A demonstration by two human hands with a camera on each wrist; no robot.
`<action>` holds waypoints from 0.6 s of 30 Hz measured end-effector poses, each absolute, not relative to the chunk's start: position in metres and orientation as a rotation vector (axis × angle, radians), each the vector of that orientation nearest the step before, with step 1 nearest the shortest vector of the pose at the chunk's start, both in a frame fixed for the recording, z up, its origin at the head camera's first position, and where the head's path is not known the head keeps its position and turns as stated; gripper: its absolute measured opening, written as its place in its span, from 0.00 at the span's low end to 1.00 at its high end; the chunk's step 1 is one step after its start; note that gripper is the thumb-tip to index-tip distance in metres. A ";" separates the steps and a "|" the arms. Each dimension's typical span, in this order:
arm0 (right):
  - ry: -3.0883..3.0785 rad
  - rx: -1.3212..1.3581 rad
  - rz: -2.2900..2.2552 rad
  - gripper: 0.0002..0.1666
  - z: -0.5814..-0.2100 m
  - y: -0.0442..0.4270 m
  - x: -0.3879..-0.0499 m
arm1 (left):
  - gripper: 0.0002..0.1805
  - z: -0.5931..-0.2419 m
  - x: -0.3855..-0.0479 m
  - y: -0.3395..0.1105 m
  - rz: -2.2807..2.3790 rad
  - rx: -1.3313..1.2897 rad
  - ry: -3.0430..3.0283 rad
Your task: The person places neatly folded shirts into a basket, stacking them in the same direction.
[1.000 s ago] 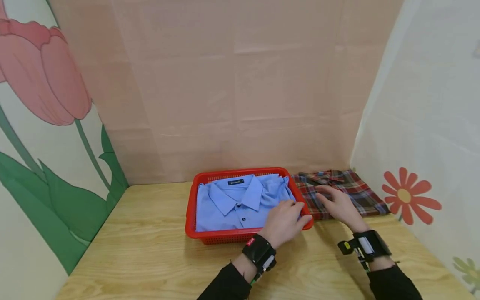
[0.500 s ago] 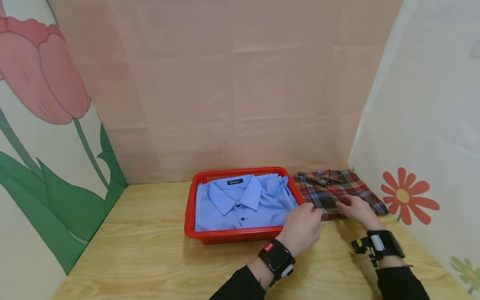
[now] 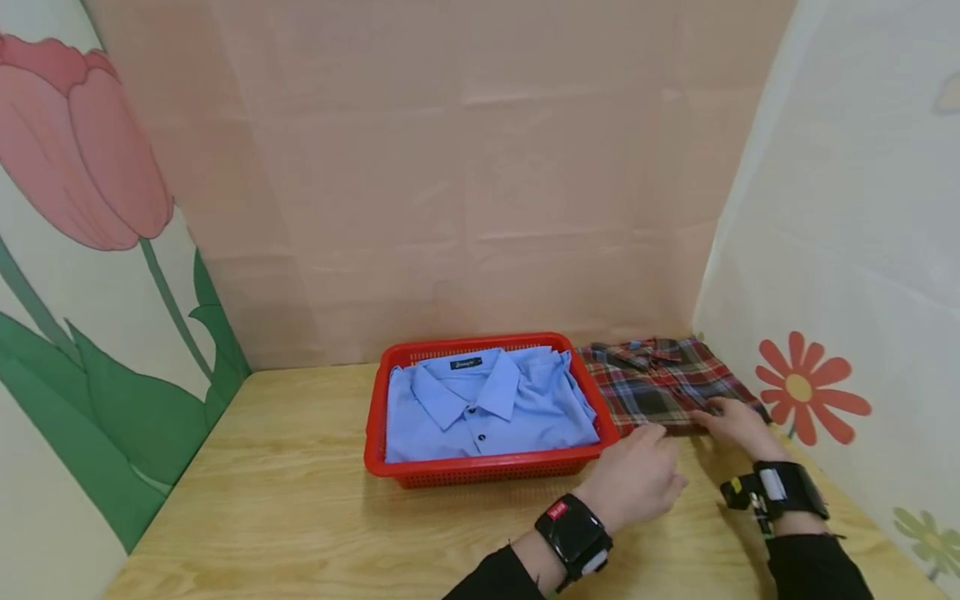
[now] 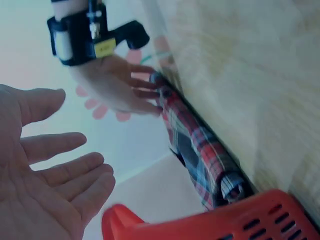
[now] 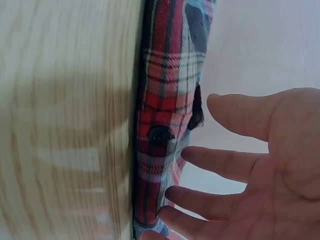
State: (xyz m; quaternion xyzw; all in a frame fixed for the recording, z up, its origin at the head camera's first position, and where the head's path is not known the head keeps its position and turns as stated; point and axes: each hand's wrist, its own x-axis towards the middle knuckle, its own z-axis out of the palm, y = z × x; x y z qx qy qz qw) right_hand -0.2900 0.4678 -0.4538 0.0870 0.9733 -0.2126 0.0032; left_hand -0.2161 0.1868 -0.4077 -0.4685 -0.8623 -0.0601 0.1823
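Observation:
A folded plaid shirt [image 3: 667, 383], red, dark and white, lies on the table to the right of a red plastic basket [image 3: 495, 462]. Inside the basket is a folded light blue shirt [image 3: 442, 433] with its collar up top. My right hand [image 3: 738, 429] is at the plaid shirt's front right edge; in the right wrist view its fingers [image 5: 215, 162] reach out fairly straight at the fold, by a dark button [image 5: 160, 134]. Just off the basket's front right corner hovers my left hand [image 3: 637, 479], fingers loosely extended and holding nothing in the left wrist view.
The wooden table [image 3: 247, 500] carries both the basket and the plaid shirt. A pinkish-brown sheet [image 3: 465, 183] hangs behind. Printed panels stand at the sides, with a tulip [image 3: 120, 158] on the left and a red flower [image 3: 798, 387] on the right.
My left hand has moved right, from the basket's corner to in front of the plaid shirt. The right hand has come down and right to the shirt's front edge. The basket stays put.

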 end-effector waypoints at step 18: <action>2.933 0.417 -0.760 0.58 -0.459 0.498 -0.289 | 0.41 -0.451 -0.229 0.206 -0.657 -0.977 -3.034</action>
